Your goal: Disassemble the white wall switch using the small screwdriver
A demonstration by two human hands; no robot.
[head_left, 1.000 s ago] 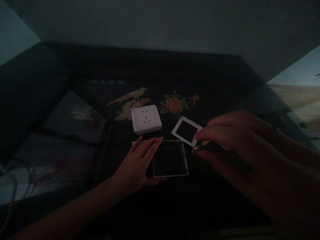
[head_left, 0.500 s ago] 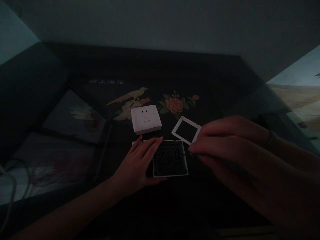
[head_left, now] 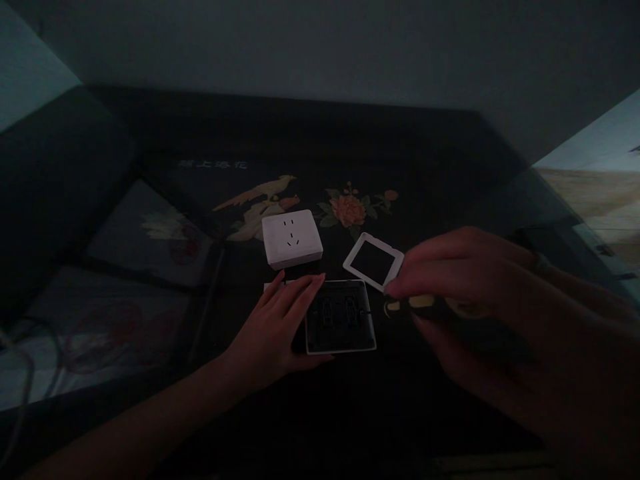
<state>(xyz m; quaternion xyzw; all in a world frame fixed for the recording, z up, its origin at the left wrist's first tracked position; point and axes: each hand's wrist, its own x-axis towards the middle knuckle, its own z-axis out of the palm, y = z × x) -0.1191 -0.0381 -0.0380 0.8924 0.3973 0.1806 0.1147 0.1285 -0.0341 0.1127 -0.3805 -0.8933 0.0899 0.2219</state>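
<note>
The scene is very dark. My left hand [head_left: 277, 327] lies flat on the dark table, its fingers and thumb against the left edge of a square switch module [head_left: 341, 317] that lies with its dark inner side up. My right hand [head_left: 480, 293] hovers just right of the module, its fingers closed around a dark tool with yellow markings [head_left: 425, 305] that looks like a screwdriver handle. A white frame plate [head_left: 374, 261] lies beyond my right fingertips. A white wall socket [head_left: 292, 238] sits behind my left hand.
The table top [head_left: 310, 193] is dark with painted birds and flowers. Dim picture panels [head_left: 155, 233] lie at the left, and cables [head_left: 20, 373] trail at the far left. A pale floor shows at the right edge.
My right hand turned the tool in its fingers: its yellow markings were hidden half a second ago and show again now. My left hand and the module stayed still.
</note>
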